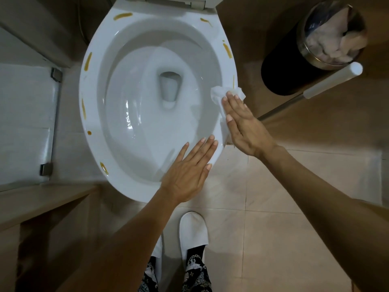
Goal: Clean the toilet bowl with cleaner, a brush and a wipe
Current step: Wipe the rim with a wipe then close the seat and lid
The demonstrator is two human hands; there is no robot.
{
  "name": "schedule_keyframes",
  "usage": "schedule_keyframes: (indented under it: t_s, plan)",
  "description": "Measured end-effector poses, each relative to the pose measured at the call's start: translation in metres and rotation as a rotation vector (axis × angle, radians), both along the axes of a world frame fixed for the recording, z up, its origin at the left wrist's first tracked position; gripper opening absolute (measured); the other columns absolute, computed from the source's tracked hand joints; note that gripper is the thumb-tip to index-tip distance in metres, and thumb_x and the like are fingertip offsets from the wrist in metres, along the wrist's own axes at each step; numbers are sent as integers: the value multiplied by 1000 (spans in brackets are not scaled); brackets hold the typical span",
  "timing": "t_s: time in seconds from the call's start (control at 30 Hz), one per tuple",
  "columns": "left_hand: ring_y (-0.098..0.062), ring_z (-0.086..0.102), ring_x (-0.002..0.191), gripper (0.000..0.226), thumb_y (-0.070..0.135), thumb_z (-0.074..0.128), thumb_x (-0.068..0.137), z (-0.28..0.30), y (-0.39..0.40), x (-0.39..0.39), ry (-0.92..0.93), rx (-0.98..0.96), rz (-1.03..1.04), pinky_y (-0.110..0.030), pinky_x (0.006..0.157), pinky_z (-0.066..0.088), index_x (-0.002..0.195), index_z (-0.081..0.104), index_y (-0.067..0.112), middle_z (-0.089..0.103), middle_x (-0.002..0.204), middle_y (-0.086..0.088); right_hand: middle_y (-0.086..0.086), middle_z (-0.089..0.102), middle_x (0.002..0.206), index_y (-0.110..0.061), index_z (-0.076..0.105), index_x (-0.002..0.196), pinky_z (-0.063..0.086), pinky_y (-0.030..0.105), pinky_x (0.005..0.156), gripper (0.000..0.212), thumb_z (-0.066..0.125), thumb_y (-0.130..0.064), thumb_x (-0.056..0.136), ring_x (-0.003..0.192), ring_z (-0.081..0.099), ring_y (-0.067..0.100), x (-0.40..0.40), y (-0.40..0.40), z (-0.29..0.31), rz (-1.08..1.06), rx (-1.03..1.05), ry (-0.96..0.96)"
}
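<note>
Wipe step: my right hand [242, 121] presses the wipe [221, 95] flat-fingered onto the toilet bowl [92, 114] right rim, left hand [189, 165] flat on the near rim holding nothing, next probably up toward yellow streaks [227, 50].

The floor [294, 218] is laid with large beige tiles with thin pale grout lines, and it looks glossy in the lower right, where light falls brightest. Toward the upper right the tiles turn a darker, browner tone in shade. A round waste bin [294, 66] with a dark body and a metal rim stands there, lined with a clear bag holding crumpled white paper. On the left, a glass panel [27, 123] is fixed with two small metal brackets [56, 73], and beside it runs a low beige ledge [42, 201]. Behind, grey wall [42, 24] surfaces recede into dimness.
</note>
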State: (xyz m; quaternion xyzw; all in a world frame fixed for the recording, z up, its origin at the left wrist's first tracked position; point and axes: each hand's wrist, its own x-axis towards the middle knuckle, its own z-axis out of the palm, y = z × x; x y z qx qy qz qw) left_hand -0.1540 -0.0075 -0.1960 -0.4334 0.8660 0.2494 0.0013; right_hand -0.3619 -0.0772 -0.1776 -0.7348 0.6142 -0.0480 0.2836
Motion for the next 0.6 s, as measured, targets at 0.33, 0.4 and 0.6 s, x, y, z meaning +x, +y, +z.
schedule_keyframes:
  t_s: [0.33, 0.4, 0.6]
  plan:
    - [-10, 6, 146, 54, 36, 2, 101, 1, 1, -1, 3, 14, 35, -39, 118, 13, 152, 2, 21, 3, 160, 5, -2, 8, 161, -16, 13, 153, 1, 24, 119, 56, 13, -36, 101, 145, -3, 4, -6, -13, 3, 39, 7, 28]
    - [-9, 3, 146, 53, 36, 3, 101, 0, 0, -1, 7, 24, 35, -39, 118, 12, 152, -2, 22, 0, 160, 7, -1, 8, 161, -16, 14, 154, 2, 28, 120, 54, 16, -35, 102, 145, -2, 5, -4, -27, 2, 17, -1, 37]
    - [-10, 4, 146, 54, 34, 12, 101, -1, 0, -1, 5, 42, 32, -40, 118, 11, 151, -3, 22, -1, 159, 6, 0, 4, 161, -14, 10, 153, 1, 28, 121, 57, 11, -38, 101, 147, -3, 8, 0, -6, 0, 40, -10, 48]
